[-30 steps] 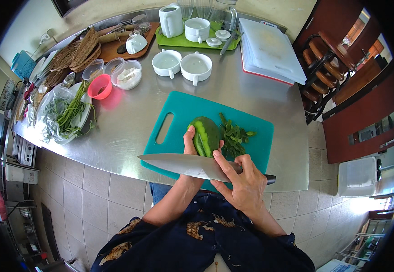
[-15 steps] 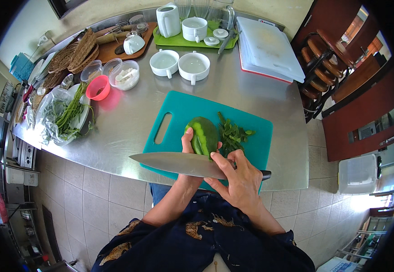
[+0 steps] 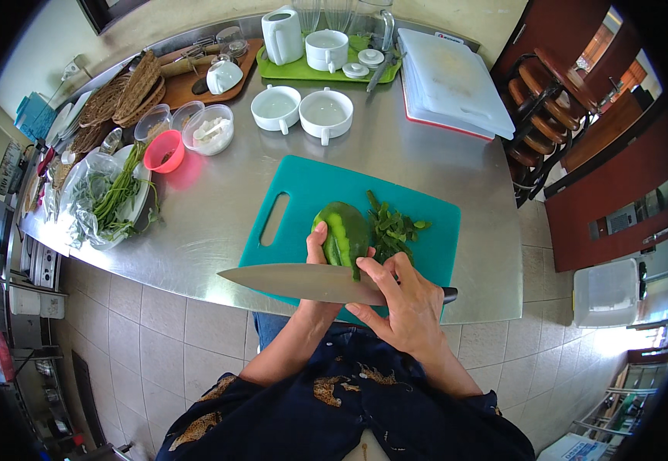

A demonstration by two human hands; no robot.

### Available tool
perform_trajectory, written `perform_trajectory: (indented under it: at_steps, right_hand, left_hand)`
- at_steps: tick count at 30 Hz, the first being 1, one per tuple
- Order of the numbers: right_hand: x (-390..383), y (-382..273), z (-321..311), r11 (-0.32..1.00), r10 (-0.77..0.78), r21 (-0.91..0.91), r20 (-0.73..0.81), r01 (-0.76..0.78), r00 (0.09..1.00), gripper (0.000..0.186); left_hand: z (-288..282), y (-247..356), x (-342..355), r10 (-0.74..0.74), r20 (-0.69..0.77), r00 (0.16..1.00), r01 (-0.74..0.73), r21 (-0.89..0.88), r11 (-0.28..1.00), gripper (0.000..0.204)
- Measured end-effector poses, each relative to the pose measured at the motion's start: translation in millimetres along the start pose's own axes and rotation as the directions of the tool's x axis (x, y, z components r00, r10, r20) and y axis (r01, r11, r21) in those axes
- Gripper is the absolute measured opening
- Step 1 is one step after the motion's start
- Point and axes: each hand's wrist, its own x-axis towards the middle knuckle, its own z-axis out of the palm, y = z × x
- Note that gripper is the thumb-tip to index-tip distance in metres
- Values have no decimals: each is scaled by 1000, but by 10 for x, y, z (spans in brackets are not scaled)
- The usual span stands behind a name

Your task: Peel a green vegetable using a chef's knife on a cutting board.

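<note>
Head view, left hand [image 3: 315, 247] clasping green fruit [image 3: 347, 228]; right hand [image 3: 406, 303] gripping knife [image 3: 297, 282], now shifted left

Head-worn fisheye looks down on nearby hands [image 3: 409, 303], rim apparently warped

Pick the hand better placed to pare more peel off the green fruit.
Probably the right hand: it holds the chef's knife, whose blade sits by the near end of the green fruit. The left hand is occupied, cradling it.
</note>
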Motion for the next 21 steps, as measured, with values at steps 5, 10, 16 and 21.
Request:
perform_trajectory:
  at_steps: [5,10,16,21]
  right_hand:
    - [-24,24,-73,1000,12,2,78,-12,997,53]
    - [-1,38,16,1000,17,-1,6,-17,1000,56]
    - [-30,57,-117,999,24,-29,78,-21,997,53]
    - [9,91,-33,1000,17,-19,30,-16,999,54]
  left_hand:
    - [-32,-26,8,6,32,999,-5,-13,1000,51]
    - [7,-36,-23,7,-8,1000,-7,4,1000,53]
    - [-26,-42,-9,17,3,1000,-17,-9,1000,54]
    - [-120,-93,35,2,25,1000,-2,-14,1000,55]
